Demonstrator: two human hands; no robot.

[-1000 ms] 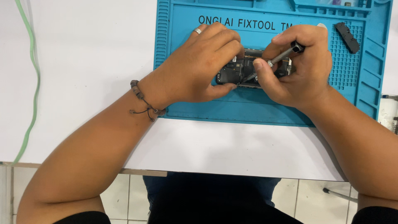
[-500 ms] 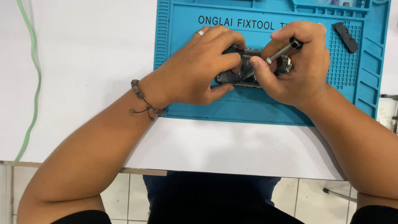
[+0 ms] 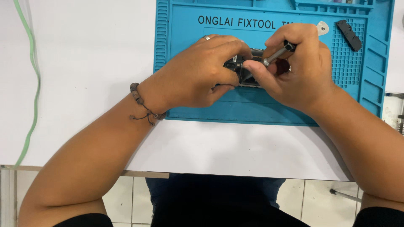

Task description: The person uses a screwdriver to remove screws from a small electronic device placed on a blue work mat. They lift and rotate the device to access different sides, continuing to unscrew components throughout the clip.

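A small black electronic device [image 3: 240, 67] lies on the blue silicone repair mat [image 3: 235, 109], mostly hidden under both hands. My left hand [image 3: 202, 73], with a ring and a beaded wrist bracelet, grips the device's left side. My right hand [image 3: 299, 69] holds a thin silver screwdriver [image 3: 275, 54] with a black cap, its tip angled down-left onto the device. The tip itself is hidden between my fingers.
A black rectangular part [image 3: 348, 35] lies on the mat's studded grid at upper right, with a white pick [image 3: 322, 27] beside it. A green cable [image 3: 31, 75] runs down the white table's left side. A pale object [image 3: 393, 111] sits at the right edge. Tiled floor below.
Both hands and the device have shifted slightly left and up on the mat; the screwdriver stays angled into the device.
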